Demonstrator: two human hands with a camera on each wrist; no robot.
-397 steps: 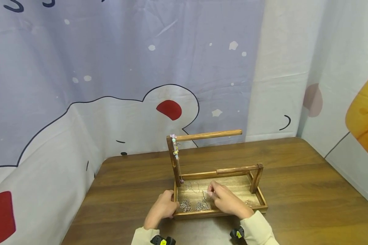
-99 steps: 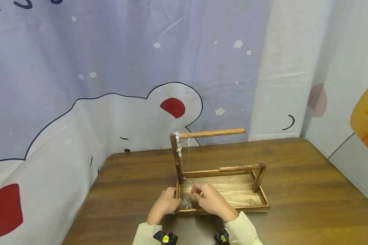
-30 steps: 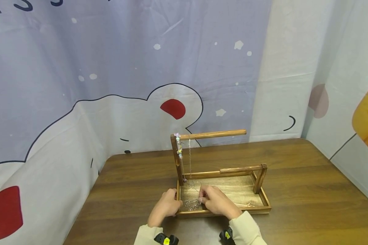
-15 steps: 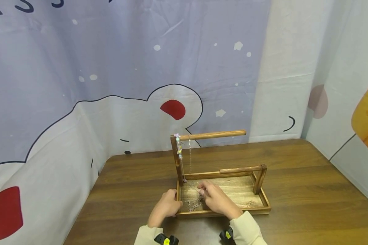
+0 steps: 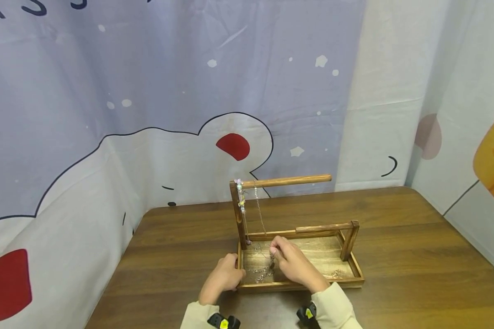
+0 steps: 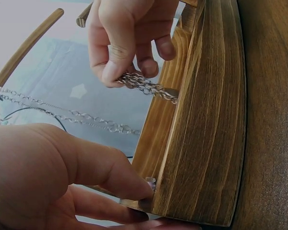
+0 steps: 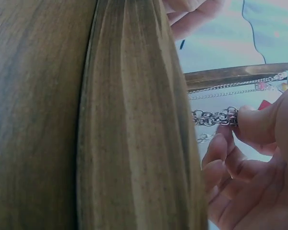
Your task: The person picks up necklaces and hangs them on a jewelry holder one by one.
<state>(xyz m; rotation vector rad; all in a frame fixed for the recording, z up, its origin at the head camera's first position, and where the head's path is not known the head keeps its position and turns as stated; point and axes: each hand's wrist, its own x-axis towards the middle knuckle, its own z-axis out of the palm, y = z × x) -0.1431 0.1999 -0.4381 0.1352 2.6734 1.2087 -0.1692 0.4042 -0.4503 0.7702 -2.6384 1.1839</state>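
Fingers (image 7: 257,125) pinching silvery chain (image 7: 213,117), grained wooden tray (image 7: 134,124)

A thin chain (image 5: 256,193) now hangs from the upper bar (image 5: 290,180), where earlier only the beaded necklace (image 5: 241,202) hung; straight down a moment ago, it slants toward my right fingers (image 5: 278,242). Of two chain heaps in the tray (image 5: 271,287), the middle one is gone; the other (image 6: 146,85) trails loosely, partly lifted in my pinch.

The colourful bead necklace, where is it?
In the head view, the colourful bead necklace hangs at the left end of the top bar, close by the tall post and left of the hanging silver chain.
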